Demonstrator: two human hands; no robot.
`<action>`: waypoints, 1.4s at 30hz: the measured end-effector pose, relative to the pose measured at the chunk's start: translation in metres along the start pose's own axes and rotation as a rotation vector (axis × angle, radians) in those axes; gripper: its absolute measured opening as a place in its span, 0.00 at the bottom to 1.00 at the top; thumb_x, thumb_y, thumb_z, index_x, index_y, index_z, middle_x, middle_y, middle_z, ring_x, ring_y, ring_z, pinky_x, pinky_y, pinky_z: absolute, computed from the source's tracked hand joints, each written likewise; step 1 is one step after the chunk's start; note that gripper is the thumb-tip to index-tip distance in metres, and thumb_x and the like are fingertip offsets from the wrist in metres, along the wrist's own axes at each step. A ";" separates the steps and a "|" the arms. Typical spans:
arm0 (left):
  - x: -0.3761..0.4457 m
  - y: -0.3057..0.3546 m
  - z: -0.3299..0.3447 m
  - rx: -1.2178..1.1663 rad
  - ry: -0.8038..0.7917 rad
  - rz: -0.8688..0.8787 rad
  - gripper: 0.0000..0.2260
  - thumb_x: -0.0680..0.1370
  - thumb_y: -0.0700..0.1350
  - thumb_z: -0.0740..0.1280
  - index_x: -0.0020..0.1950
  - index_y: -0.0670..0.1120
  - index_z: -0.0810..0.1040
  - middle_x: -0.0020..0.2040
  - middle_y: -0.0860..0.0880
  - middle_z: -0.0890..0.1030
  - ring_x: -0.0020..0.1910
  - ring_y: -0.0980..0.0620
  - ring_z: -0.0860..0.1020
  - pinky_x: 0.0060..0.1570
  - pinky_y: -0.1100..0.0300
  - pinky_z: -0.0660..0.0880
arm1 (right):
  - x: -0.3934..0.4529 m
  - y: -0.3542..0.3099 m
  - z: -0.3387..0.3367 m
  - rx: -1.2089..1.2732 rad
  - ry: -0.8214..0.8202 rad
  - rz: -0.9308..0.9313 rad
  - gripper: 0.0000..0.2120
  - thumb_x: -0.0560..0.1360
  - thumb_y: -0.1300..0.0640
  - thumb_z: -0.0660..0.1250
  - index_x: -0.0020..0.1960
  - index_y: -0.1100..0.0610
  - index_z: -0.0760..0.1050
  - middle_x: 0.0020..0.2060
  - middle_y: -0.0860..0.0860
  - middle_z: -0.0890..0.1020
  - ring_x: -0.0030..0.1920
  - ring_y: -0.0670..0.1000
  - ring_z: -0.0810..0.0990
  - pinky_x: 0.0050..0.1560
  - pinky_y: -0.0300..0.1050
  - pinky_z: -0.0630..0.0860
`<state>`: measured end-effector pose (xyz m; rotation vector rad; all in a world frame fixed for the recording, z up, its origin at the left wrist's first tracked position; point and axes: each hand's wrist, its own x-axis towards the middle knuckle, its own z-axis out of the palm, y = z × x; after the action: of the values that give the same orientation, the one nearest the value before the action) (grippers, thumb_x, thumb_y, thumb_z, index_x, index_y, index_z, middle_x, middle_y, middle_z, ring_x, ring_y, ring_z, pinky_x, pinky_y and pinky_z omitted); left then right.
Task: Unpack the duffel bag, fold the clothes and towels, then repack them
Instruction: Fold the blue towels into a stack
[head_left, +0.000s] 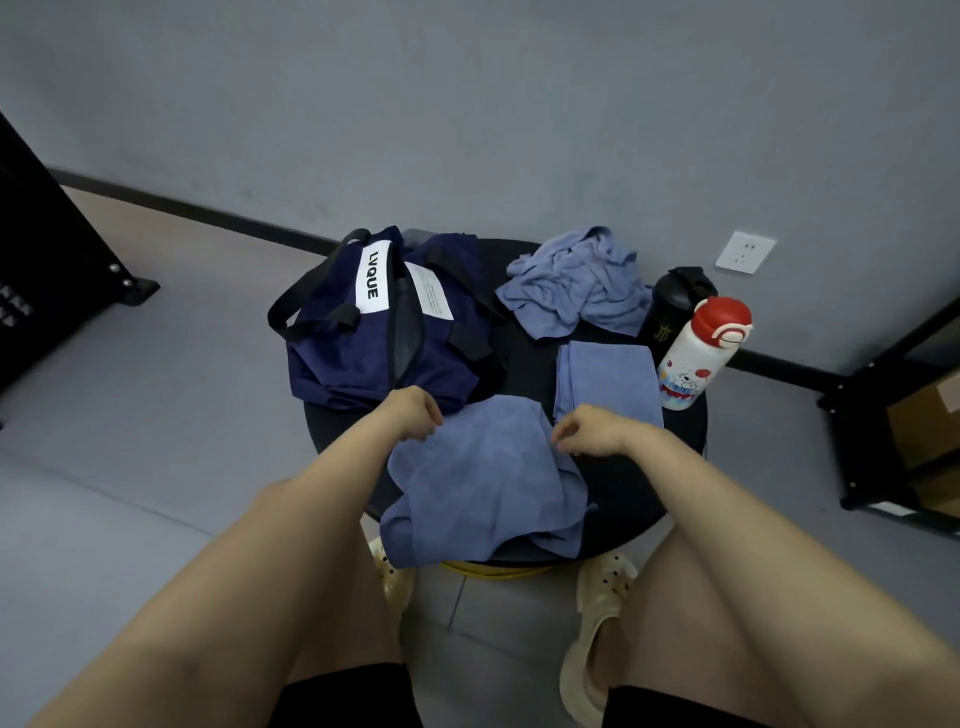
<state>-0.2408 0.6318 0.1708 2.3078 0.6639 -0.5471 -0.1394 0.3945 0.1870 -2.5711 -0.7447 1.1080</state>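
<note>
Hands, left hand (415, 415) and right hand (587, 434), pinch opposite edges of blue towel (483, 478) (fingers curled).

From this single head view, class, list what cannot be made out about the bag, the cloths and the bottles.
- Duffel bag: its inside, too dark through the open zip.
- White patch: print too small.
- Crumpled cloth: garment or towel, unclear.
- Black bottle: lower part hidden by white bottle.
- Left hand, right hand: fingertips curled under, grip on towel unclear.
</note>
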 end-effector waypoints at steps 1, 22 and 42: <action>0.004 -0.002 0.003 -0.005 -0.004 -0.026 0.08 0.77 0.35 0.63 0.53 0.43 0.79 0.51 0.44 0.79 0.52 0.47 0.79 0.49 0.59 0.76 | 0.007 0.005 0.003 0.006 0.077 0.040 0.12 0.79 0.59 0.62 0.59 0.61 0.79 0.51 0.54 0.81 0.53 0.54 0.77 0.50 0.43 0.74; 0.047 0.010 0.043 -0.399 0.000 -0.241 0.06 0.77 0.37 0.59 0.40 0.40 0.69 0.34 0.45 0.69 0.32 0.50 0.68 0.34 0.59 0.68 | 0.074 0.007 0.045 0.324 0.105 0.128 0.22 0.79 0.65 0.55 0.71 0.54 0.68 0.67 0.53 0.70 0.64 0.56 0.73 0.58 0.46 0.74; 0.020 0.028 0.003 -0.528 0.350 0.136 0.07 0.74 0.34 0.68 0.42 0.46 0.78 0.34 0.49 0.74 0.34 0.54 0.74 0.48 0.55 0.77 | 0.059 0.031 0.052 -0.276 0.111 0.110 0.19 0.77 0.56 0.64 0.67 0.55 0.68 0.61 0.55 0.73 0.59 0.57 0.75 0.52 0.47 0.72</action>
<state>-0.2092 0.6180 0.1711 1.9321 0.7055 0.0998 -0.1318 0.4014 0.1025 -2.9086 -0.7859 0.9403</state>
